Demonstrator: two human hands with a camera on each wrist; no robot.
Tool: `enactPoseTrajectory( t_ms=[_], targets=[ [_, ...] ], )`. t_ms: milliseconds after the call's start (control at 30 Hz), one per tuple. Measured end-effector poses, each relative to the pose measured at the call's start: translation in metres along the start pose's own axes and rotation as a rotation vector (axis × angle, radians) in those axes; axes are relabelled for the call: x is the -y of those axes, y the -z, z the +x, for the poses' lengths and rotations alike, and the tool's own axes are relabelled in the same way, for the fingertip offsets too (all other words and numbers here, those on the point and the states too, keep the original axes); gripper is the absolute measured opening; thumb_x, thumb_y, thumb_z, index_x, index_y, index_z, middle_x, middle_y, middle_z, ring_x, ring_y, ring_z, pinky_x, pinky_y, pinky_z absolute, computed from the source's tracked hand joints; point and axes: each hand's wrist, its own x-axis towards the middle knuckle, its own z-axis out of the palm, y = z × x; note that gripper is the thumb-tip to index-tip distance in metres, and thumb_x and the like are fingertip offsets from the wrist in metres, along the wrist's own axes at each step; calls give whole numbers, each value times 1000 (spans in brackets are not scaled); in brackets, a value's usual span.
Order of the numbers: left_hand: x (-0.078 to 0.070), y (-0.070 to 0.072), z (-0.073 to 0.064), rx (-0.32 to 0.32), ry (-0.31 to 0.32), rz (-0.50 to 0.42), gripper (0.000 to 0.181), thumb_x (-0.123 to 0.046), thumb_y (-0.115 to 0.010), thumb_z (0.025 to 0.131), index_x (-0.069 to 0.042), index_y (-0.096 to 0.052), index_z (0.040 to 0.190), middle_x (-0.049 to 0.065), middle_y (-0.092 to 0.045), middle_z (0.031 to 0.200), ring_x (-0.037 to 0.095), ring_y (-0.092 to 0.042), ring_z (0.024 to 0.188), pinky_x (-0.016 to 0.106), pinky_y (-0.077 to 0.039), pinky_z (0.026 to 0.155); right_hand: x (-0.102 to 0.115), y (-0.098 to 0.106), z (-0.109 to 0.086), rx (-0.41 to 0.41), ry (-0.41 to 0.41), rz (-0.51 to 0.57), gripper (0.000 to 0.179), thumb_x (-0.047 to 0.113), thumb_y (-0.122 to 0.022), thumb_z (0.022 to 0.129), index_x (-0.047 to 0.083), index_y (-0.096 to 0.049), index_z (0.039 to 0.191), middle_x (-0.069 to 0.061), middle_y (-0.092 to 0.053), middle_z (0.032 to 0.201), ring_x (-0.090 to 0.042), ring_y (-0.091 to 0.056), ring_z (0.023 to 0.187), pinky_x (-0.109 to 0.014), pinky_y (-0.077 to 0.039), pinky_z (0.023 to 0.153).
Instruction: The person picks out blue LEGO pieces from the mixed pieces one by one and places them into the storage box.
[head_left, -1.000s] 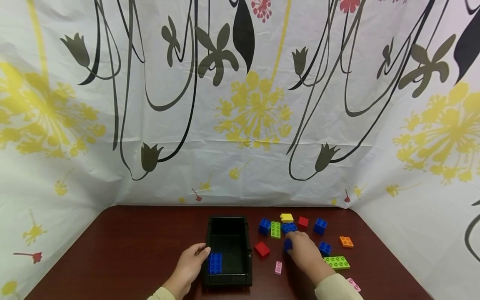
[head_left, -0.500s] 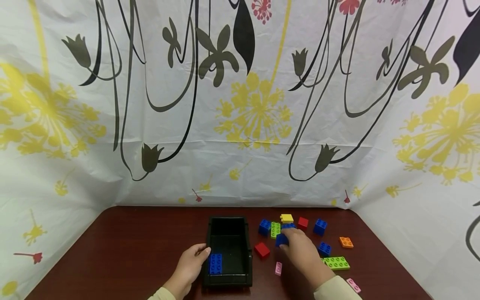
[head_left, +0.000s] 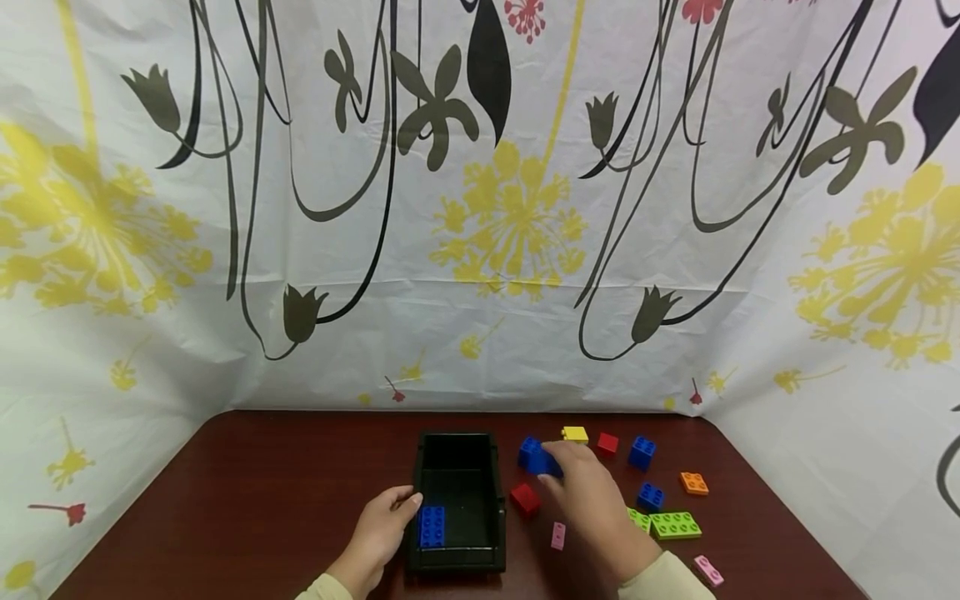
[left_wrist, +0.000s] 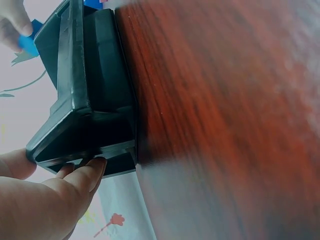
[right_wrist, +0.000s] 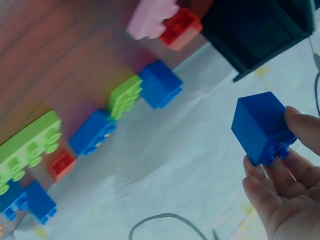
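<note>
My left hand (head_left: 378,529) grips the left wall of a black plastic bin (head_left: 457,561), thumb at the rim and fingers against the outside. Inside the bin, at its near left corner, lies a blue building brick (head_left: 432,527). To the right of the bin my right hand (head_left: 588,500) pinches a square blue brick (right_wrist: 260,122) between thumb and fingers. The right wrist view shows this brick lifted off the table. In the head view it overlaps another blue brick (head_left: 528,450), and the hand covers part of the bricks behind.
Several loose bricks lie right of the bin: red (head_left: 525,499), pink (head_left: 558,536), yellow (head_left: 574,434), lime green (head_left: 676,525), orange (head_left: 693,483) and blue (head_left: 650,497). The dark wooden table (head_left: 300,475) meets a flower-patterned sheet (head_left: 360,250) at the back and sides.
My right hand has moved left toward the bin with the blue brick, uncovering part of a green brick near its wrist. The left hand and the bin stay where they were.
</note>
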Motion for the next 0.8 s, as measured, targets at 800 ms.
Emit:
enactPoseTrajectory(
  t_ms=[800],
  targets=[
    [2,0,1,13,2,-6,55,-31,-53,101,9,-45,137,32,-44,140,50,-40,127,58,-45,95,50,-8,13,44,153,63,40,18,-72,87,5,-64,123,-12,-63,122,-28,-58,115,-46,-51,94]
  ],
)
